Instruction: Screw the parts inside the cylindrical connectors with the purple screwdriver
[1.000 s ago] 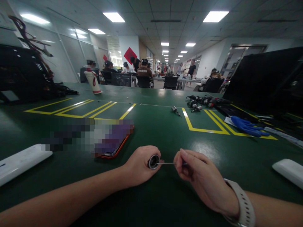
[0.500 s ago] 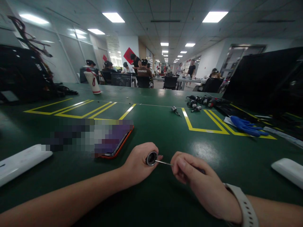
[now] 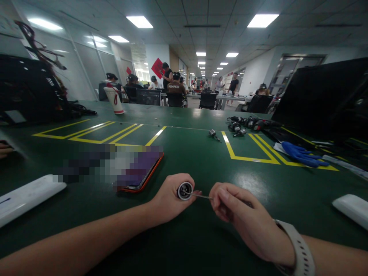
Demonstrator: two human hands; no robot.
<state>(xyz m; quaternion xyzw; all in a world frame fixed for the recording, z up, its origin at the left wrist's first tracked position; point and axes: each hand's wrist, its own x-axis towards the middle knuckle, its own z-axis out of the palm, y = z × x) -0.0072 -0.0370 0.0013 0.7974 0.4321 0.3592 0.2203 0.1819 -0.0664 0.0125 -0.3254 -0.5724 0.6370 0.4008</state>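
My left hand is wrapped round a metal cylinder, its hollow round end facing me. Small parts show dimly inside the opening. In my closed right hand is a slim screwdriver, its thin shaft pointing left and its dark handle mostly hidden by my fingers. The shaft's tip lies across the rim and within the mouth of the cylinder; how deep it reaches, I cannot tell. Both hands are just above the green table.
A phone-like device with an orange edge lies left of my hands. White cases flank both sides. Farther off are a small metal part, power tools, blue gloves and a paper cup. Another person's hand shows at left.
The screwdriver's tip has moved left, from the cylinder's right rim farther into its opening. The cylinder's mouth now faces me a little more fully. Another person's hand has appeared at the left edge.
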